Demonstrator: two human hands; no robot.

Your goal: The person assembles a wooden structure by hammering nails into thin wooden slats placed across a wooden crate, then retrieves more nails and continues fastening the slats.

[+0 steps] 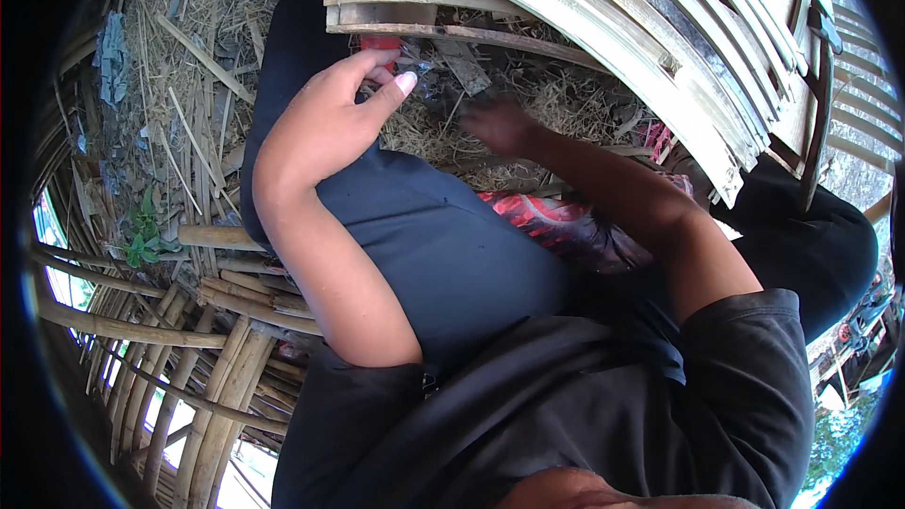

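Observation:
My left hand hangs bent at the wrist beside the near edge of the bamboo slats. Its fingers curl loosely and the thumb stands apart, with nothing clear between them. Just beyond the fingertips is a small red thing, partly covered by the index finger; I cannot tell whether they touch. My right hand reaches low over the straw-like shavings in the shade below the slats. Motion smears its fingers, so what they touch is hidden. The long, pale split bamboo slats lie above both hands, their ends fanning to the right.
A red and dark patterned cloth lies between my legs. Bamboo poles are stacked at the lower left, with a short cut piece by my knee. Shavings and scraps litter the ground at left. A dark curved strip hangs at the right.

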